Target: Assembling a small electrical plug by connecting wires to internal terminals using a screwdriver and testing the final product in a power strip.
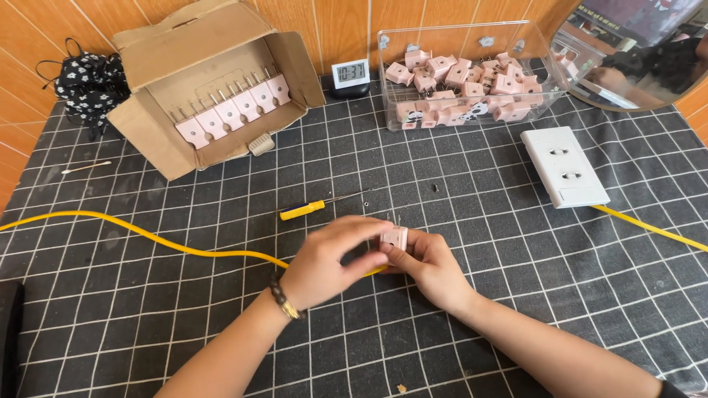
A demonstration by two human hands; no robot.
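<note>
Both hands meet over the bench (pixel 516 295): the left hand (pixel 324 262) and right hand (pixel 428 267) are each curled closed around one small pink plug (pixel 394 237), pinched between their fingertips. A yellow cable (pixel 147 234) runs in from beyond the left hand and passes under it. Just above the left hand lies a yellow-handled screwdriver (pixel 302 210). Further up from the left hand, an open cardboard box (pixel 147 140) holds a row of pink plugs. Up from the right hand, a clear plastic tub (pixel 391 44) holds a loose heap of them, a white socket plate (pixel 564 166) lying nearer.
</note>
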